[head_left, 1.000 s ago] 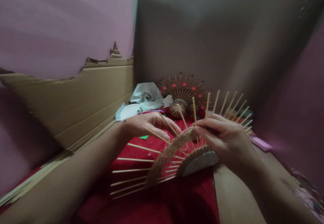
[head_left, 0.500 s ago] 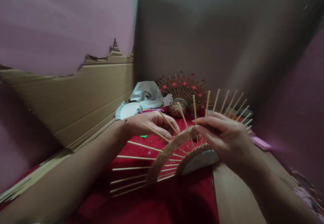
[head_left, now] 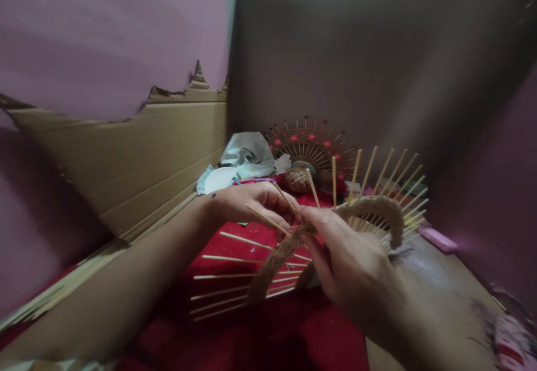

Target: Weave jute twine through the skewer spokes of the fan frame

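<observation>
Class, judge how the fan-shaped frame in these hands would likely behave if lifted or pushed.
The fan-shaped frame is probably light for its size, being mostly thin sticks with open gaps. It would likely hold its shape, since the woven band links the straight sticks. Pushed, it might snag or snap, as bare stick ends jut out.

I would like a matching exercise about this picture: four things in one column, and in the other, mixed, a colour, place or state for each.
1. woven band
2. cardboard
3. cloth
4. fan-shaped piece at the back

A. red
B. decorated with pink flowers
C. torn along the top
D. held by the right hand

Pairs: 1-D, 2-C, 3-A, 4-B
</observation>
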Motion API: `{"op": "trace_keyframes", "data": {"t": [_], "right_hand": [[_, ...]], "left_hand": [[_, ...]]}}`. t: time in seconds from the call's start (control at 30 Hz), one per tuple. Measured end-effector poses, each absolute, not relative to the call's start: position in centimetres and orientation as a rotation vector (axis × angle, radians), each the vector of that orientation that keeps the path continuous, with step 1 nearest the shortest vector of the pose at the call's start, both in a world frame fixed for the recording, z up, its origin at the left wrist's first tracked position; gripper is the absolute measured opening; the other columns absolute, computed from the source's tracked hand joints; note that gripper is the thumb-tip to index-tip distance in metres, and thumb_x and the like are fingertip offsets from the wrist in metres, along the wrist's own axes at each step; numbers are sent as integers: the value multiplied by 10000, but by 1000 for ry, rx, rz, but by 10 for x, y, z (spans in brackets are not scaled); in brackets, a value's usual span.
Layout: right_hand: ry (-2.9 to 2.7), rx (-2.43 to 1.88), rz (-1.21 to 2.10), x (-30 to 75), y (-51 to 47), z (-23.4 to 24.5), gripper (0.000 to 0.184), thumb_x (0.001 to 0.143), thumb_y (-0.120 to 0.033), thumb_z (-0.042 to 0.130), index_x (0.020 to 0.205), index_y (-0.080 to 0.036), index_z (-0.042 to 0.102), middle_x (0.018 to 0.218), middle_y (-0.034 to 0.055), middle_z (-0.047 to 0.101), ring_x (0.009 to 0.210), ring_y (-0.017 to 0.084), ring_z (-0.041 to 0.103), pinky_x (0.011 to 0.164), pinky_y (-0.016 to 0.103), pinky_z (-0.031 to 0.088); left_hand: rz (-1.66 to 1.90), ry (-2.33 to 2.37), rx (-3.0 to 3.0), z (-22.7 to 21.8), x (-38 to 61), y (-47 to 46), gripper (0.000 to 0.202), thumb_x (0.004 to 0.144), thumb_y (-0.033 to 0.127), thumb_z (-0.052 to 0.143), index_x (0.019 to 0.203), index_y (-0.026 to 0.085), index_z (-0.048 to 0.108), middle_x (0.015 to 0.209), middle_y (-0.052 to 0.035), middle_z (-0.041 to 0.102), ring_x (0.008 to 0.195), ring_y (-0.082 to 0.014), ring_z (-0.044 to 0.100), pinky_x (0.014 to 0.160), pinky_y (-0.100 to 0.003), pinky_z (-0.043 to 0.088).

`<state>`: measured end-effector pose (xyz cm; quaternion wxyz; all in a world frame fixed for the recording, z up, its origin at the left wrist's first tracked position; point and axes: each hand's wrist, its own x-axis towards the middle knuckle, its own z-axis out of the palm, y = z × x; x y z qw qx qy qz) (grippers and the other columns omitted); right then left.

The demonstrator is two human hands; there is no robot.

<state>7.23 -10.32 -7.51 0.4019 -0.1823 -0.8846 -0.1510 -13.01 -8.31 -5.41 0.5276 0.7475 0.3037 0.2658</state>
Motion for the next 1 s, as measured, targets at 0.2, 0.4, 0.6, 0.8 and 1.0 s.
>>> {"op": "trace_keyframes", "data": {"t": [0.2,0.4,0.6,0.8,1.0], "right_hand": [[-2203,-478,-370,69,-96,-84,268,793,-48,468,1042,-61,566,899,126,672,797,199,643,686,306,533],[-2110,-608,-169,65,-102,-79,132,799,-100,510,874,-141,611,771,29,663,691,148,631,599,250,492],[-2107,-617,-109,62,-98,-76,134,779,-80,516,839,-154,610,763,14,659,688,140,623,609,249,467],[-2118,-652,-98,61,-97,-76,121,776,-91,530,835,-155,613,766,11,656,673,138,622,589,244,451],[-2108,-622,-167,60,-97,-75,91,777,-107,545,811,-148,619,711,-2,647,634,128,621,558,236,441]], "left_hand": [[522,726,1794,-50,-136,-82,244,760,279,633,963,143,646,762,-57,664,643,-128,602,581,-229,466],[413,870,1911,-33,-161,-89,108,716,258,665,698,158,701,596,-56,636,531,-145,584,504,-239,447],[513,895,2067,-26,-188,-103,132,710,294,648,711,205,744,619,-104,664,587,-205,593,583,-318,488],[494,945,2231,-17,-207,-119,161,717,326,640,719,208,749,565,-91,629,540,-181,571,579,-298,475],[299,905,2333,-21,-211,-129,112,741,260,638,719,209,735,591,-65,640,577,-148,575,599,-247,470]]}}
